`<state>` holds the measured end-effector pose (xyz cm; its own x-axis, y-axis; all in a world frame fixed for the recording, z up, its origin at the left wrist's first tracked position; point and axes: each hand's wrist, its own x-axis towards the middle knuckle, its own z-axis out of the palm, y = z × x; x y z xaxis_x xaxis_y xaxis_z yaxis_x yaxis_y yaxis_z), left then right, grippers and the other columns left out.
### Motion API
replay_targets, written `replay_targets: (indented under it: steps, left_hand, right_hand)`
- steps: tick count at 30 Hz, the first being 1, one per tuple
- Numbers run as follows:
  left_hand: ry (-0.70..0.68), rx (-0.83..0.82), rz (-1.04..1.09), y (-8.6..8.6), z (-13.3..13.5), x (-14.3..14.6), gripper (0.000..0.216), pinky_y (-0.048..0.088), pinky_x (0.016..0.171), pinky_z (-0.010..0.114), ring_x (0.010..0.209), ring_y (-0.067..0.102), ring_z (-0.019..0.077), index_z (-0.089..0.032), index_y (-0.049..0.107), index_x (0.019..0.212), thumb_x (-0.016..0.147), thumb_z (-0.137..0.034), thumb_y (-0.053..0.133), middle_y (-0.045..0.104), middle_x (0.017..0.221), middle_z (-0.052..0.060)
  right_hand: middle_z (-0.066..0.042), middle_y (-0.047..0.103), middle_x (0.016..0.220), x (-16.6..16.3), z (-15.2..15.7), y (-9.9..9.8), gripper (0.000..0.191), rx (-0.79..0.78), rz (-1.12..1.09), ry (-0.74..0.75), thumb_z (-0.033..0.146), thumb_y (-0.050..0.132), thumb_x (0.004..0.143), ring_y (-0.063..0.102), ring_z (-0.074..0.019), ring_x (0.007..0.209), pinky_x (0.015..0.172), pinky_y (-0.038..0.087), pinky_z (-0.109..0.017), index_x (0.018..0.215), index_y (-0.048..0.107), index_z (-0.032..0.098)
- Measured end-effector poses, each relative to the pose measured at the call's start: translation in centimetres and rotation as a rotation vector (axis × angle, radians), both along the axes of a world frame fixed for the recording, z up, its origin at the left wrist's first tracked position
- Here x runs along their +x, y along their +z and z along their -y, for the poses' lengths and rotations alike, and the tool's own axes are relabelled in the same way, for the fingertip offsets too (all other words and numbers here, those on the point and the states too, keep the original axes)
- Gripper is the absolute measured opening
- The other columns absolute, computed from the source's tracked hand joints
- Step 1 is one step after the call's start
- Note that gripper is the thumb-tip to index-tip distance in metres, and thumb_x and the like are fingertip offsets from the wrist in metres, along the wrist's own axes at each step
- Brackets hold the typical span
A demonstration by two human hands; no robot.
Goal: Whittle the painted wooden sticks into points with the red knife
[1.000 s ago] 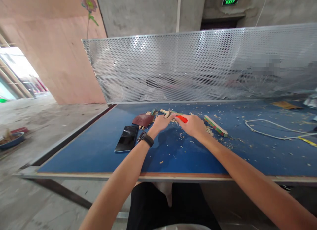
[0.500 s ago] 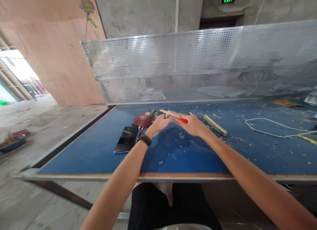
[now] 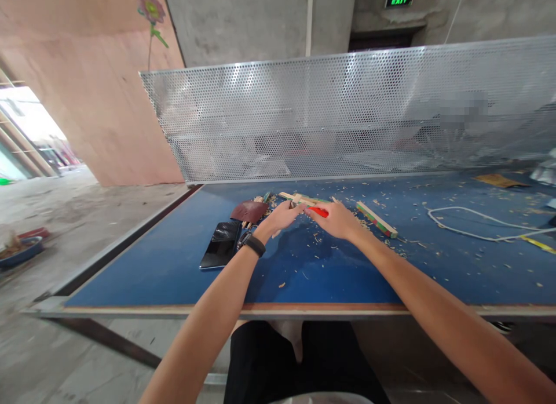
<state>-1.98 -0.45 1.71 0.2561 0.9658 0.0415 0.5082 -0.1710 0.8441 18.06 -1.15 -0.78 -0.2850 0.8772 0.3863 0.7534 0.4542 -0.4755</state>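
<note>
Over the middle of the blue worktop (image 3: 156,265), a person's two bare hands meet close together, thumbs nearly touching. The left hand (image 3: 282,216), with a dark watch (image 3: 253,243) at its wrist, is closed around a pale piece of wood (image 3: 296,204), which the fingers mostly cover. The right hand (image 3: 336,219) grips a red-handled tool (image 3: 319,211); its working end is too small to make out, though it points toward the left hand and the wood. Pale shavings (image 3: 316,240) lie scattered beneath and around the hands, thinning out to the right. Just behind the left hand lie light wooden strips (image 3: 284,195). Near that hand, a dark red sheet (image 3: 249,210) partly covers several thin sticks (image 3: 247,224), and a black phone (image 3: 220,245) lies just in front. Beyond the right hand, a wooden bar (image 3: 377,219) with green and red sides lies at a slant, apart from the fingers. Farther right are a looped white cable (image 3: 473,238) and a flat brown piece (image 3: 501,180). A perforated metal panel (image 3: 347,114) stands along the far edge.
</note>
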Motion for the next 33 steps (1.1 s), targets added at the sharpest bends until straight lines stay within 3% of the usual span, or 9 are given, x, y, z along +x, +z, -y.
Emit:
replay_targets:
  steps: [6, 11, 15, 19, 28, 33]
  left_hand:
    - [-0.037, 0.006, -0.011, 0.3, 0.0, -0.1, 0.045, 0.032, 0.056, 0.031, 0.055, 0.040, 0.0119, -0.023, 0.039, 0.073, 0.101, -0.053, 0.058, 0.039, 0.064, -0.004]
    - [0.013, 0.130, -0.056, -0.5, -0.3, 0.0, 0.050, 0.027, 0.057, 0.031, 0.055, 0.035, 0.0121, -0.023, 0.037, 0.069, 0.102, -0.058, 0.053, 0.038, 0.060, -0.003]
    - [0.094, 0.188, -0.103, -0.9, -0.9, 0.4, 0.051, 0.029, 0.060, 0.029, 0.061, 0.043, 0.0142, -0.023, 0.042, 0.068, 0.100, -0.060, 0.054, 0.045, 0.061, 0.000]
    - [0.181, 0.132, -0.101, -1.1, -1.3, 0.8, 0.052, 0.032, 0.060, 0.029, 0.061, 0.048, 0.0158, -0.023, 0.047, 0.070, 0.098, -0.066, 0.051, 0.051, 0.063, 0.002]
    - [0.152, -0.019, -0.063, -1.4, -1.5, 0.4, 0.056, 0.036, 0.054, 0.030, 0.052, 0.048, 0.0151, -0.023, 0.044, 0.067, 0.102, -0.066, 0.040, 0.050, 0.059, 0.003]
    - [0.025, -0.058, -0.168, -1.0, -0.1, -0.4, 0.056, 0.041, 0.056, 0.031, 0.053, 0.052, 0.0172, -0.023, 0.052, 0.073, 0.102, -0.068, 0.038, 0.055, 0.062, 0.005]
  right_hand:
    - [-0.013, 0.081, 0.095, -0.1, 0.1, 0.0, 0.064, 0.056, 0.041, -0.099, 0.074, 0.046, 0.098, 0.070, -0.0292, 0.080, 0.065, 0.042, -0.038, 0.125, 0.082, 0.030]
    - [-0.011, 0.080, 0.088, -0.2, -0.2, -0.3, 0.064, 0.081, 0.061, -0.159, 0.076, 0.043, 0.098, 0.070, -0.0293, 0.077, 0.061, 0.038, -0.036, 0.129, 0.080, 0.033]
    - [-0.010, 0.079, 0.085, -0.5, -0.5, -0.3, 0.058, 0.139, 0.101, -0.221, 0.073, 0.046, 0.098, 0.069, -0.0289, 0.076, 0.060, 0.035, -0.035, 0.121, 0.083, 0.034]
    - [-0.010, 0.077, 0.081, -1.0, -0.6, -0.3, 0.056, 0.166, 0.122, -0.280, 0.070, 0.045, 0.100, 0.067, -0.0271, 0.072, 0.059, 0.033, -0.034, 0.103, 0.084, 0.030]
    - [-0.013, 0.078, 0.087, -1.7, -0.6, -0.4, 0.057, 0.162, 0.141, -0.330, 0.068, 0.044, 0.101, 0.068, -0.0283, 0.077, 0.063, 0.039, -0.034, 0.111, 0.083, 0.028]
    - [-0.014, 0.073, 0.075, 1.2, -1.9, -0.9, 0.062, 0.069, 0.117, -0.458, 0.066, 0.041, 0.102, 0.064, -0.0249, 0.067, 0.056, 0.034, -0.032, 0.085, 0.080, 0.021]
